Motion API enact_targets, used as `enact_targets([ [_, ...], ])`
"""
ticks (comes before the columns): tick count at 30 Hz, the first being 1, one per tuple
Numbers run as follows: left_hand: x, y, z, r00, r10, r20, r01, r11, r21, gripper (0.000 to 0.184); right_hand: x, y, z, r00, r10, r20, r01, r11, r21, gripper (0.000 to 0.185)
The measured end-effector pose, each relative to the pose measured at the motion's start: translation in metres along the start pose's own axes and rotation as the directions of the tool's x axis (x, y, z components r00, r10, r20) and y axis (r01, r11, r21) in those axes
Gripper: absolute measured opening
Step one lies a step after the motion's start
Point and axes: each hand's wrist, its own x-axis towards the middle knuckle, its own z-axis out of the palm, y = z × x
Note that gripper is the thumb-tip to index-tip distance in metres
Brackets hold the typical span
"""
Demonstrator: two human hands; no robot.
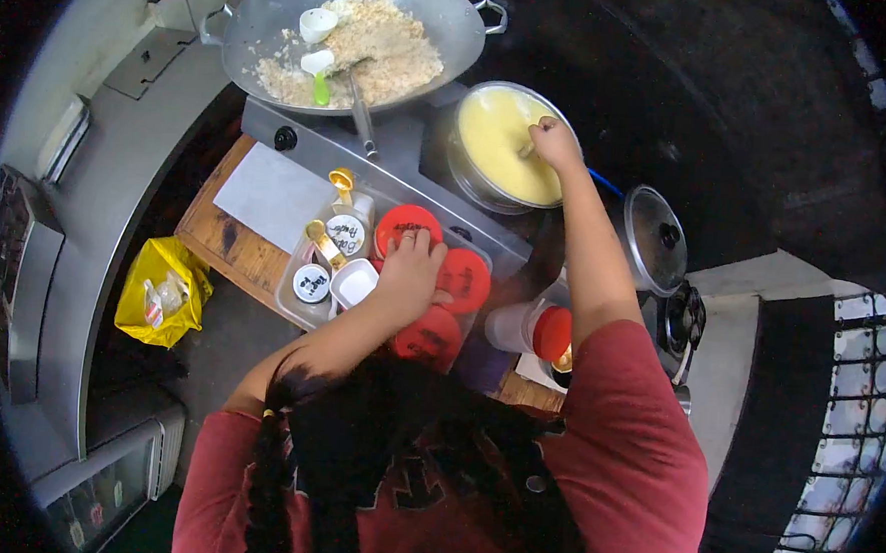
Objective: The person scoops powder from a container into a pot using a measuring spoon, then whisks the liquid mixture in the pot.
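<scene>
My left hand [412, 267] lies across red-lidded jars in a clear plastic bin [306, 314], fingers on the upper red lid [408, 225] and thumb spread apart. Under and beside it are two more red lids [463, 281] [428, 338]. Over a metal pot [459, 167] of pale yellow liquid [501, 129], my right hand [554, 144] is closed in a pinch. Something short shows below its fingertips at the liquid's surface, but its kind cannot be made out.
A large wok [245, 46] holds a pale crumbly mixture [395, 49], a white cup [318, 25], a green-handled scoop [320, 80] and a metal-handled utensil [361, 117]. A glass lid [655, 240] stands right of the pot. A red-lidded container [550, 332] lies nearby. A yellow bag [167, 287] sits left.
</scene>
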Motion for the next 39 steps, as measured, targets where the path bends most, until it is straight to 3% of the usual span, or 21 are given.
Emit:
enact_targets([
  [7,-0.002,-0.001,0.001,0.999,0.010,-0.038,-0.009,1.000,0.028,0.083,0.007,0.010,0.006,1.000,0.016,-0.015,-0.016,1.000,-0.001,0.034],
  [9,-0.003,-0.001,-0.001,0.999,0.006,-0.040,-0.005,1.000,0.029,0.084,0.006,0.022,0.010,0.984,-0.065,-0.168,0.058,0.997,-0.045,0.029],
  [12,-0.004,-0.002,0.005,0.999,0.017,-0.049,-0.015,0.999,0.038,0.084,-0.001,0.036,-0.013,0.996,-0.064,-0.064,0.065,0.998,0.015,0.029],
  [14,-0.002,-0.003,0.002,0.997,0.019,-0.074,-0.015,0.999,0.046,0.084,-0.011,0.044,-0.034,0.986,0.023,-0.165,-0.004,0.993,0.118,0.030],
  [16,-0.003,-0.001,-0.001,1.000,-0.001,-0.020,0.002,0.999,0.042,0.084,-0.015,0.050,-0.053,0.958,0.118,-0.260,-0.137,0.989,-0.057,0.036],
  [18,-0.005,0.000,-0.002,1.000,-0.007,-0.007,0.007,1.000,0.020,0.083,-0.001,0.083,-0.039,0.904,0.031,-0.427,-0.097,0.986,-0.133,0.032],
  [19,-0.004,-0.001,-0.001,1.000,-0.018,-0.007,0.018,1.000,0.004,0.083,0.010,0.100,-0.025,0.905,0.033,-0.424,-0.101,0.985,-0.138,0.032],
  [21,-0.003,-0.002,0.002,1.000,-0.020,-0.015,0.019,1.000,-0.007,0.083,0.022,0.111,-0.010,0.929,0.096,-0.358,-0.042,0.987,0.157,0.029],
  [22,-0.003,-0.002,0.004,1.000,-0.021,-0.022,0.021,1.000,-0.011,0.082,0.020,0.107,-0.012,0.930,0.092,-0.355,-0.040,0.988,0.152,0.029],
  [23,-0.003,-0.002,0.005,0.999,-0.025,-0.023,0.025,1.000,-0.014,0.082,0.019,0.104,-0.015,0.988,0.117,-0.099,-0.077,0.935,0.346,0.026],
  [24,-0.003,-0.002,0.004,1.000,-0.023,-0.021,0.023,1.000,0.002,0.082,0.012,0.088,-0.023,0.983,0.085,0.164,-0.158,0.845,0.510,0.023],
  [26,-0.002,-0.002,0.004,0.999,-0.030,-0.021,0.030,0.999,0.020,0.082,0.010,0.073,-0.045,0.935,0.155,0.318,-0.285,0.861,0.421,0.018],
  [28,-0.004,-0.002,0.005,0.999,-0.024,-0.035,0.025,0.999,0.022,0.082,0.014,0.063,-0.069,0.970,0.161,0.182,-0.190,0.969,0.159,0.018],
  [29,-0.004,-0.002,0.004,0.999,-0.028,-0.031,0.029,0.999,0.022,0.082,0.044,0.109,-0.056,0.998,0.050,0.028,-0.055,0.978,0.202,0.019],
  [30,-0.004,-0.002,0.002,0.999,-0.036,-0.027,0.036,0.999,0.009,0.082,0.059,0.129,-0.034,0.998,0.053,0.030,-0.058,0.977,0.203,0.019],
  [32,-0.002,0.000,0.002,0.999,-0.038,-0.022,0.038,0.999,-0.005,0.081,0.074,0.148,-0.009,0.958,0.029,-0.285,0.070,0.941,0.331,0.019],
  [33,-0.002,0.001,0.002,0.999,-0.044,-0.010,0.044,0.999,-0.012,0.081,0.045,0.109,-0.020,0.991,0.065,-0.113,-0.014,0.915,0.403,0.019],
  [34,-0.001,0.000,0.002,0.999,-0.049,0.001,0.049,0.999,-0.016,0.081,0.034,0.090,-0.033,0.986,0.054,0.159,-0.122,0.879,0.460,0.018],
  [36,-0.001,-0.001,0.004,0.999,-0.040,-0.033,0.039,0.999,-0.009,0.081,0.041,0.093,-0.047,0.945,0.113,0.308,-0.224,0.908,0.355,0.019],
  [39,-0.001,0.002,0.002,0.997,-0.037,-0.062,0.036,0.999,-0.005,0.081,0.050,0.105,-0.061,0.998,0.049,-0.037,-0.041,0.979,0.198,0.022],
])
